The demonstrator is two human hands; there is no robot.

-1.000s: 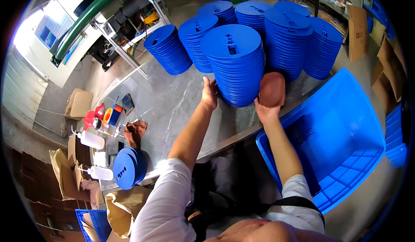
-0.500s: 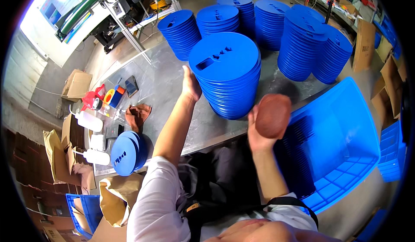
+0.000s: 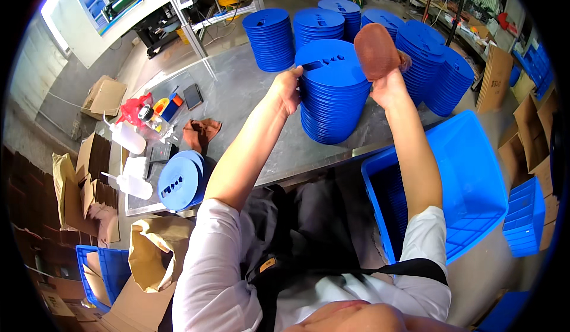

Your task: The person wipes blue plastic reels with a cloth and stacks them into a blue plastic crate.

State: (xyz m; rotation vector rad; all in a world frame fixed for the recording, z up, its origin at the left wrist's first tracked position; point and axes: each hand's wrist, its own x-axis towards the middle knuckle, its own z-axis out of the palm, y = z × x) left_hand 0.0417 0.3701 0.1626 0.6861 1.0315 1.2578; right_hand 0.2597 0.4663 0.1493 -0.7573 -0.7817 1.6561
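In front of me on the metal table (image 3: 249,118) stands a tall stack of round blue plastic discs (image 3: 335,109). Its top disc (image 3: 335,62) has a slot and small cut-outs. My left hand (image 3: 288,90) grips the left rim of that disc, thumb at its edge; its other fingers are partly hidden. A brown cloth pad (image 3: 376,52) is held up by my right hand (image 3: 389,87), above the stack's right edge. The pad hides most of the right fingers. At the table's left edge lies a small pile of blue discs (image 3: 180,180).
More blue disc stacks (image 3: 267,41) stand along the far side. A blue crate (image 3: 469,183) with dark ribbed contents is at my right, under my forearm. On the left are squeeze bottles (image 3: 127,137), a brown rag (image 3: 200,132), a phone (image 3: 192,96) and a paper sack (image 3: 155,255).
My right hand has lifted the brown pad from beside the crate up to the stack's top right. My left hand has gone from lying along the stack's side to gripping the top rim.
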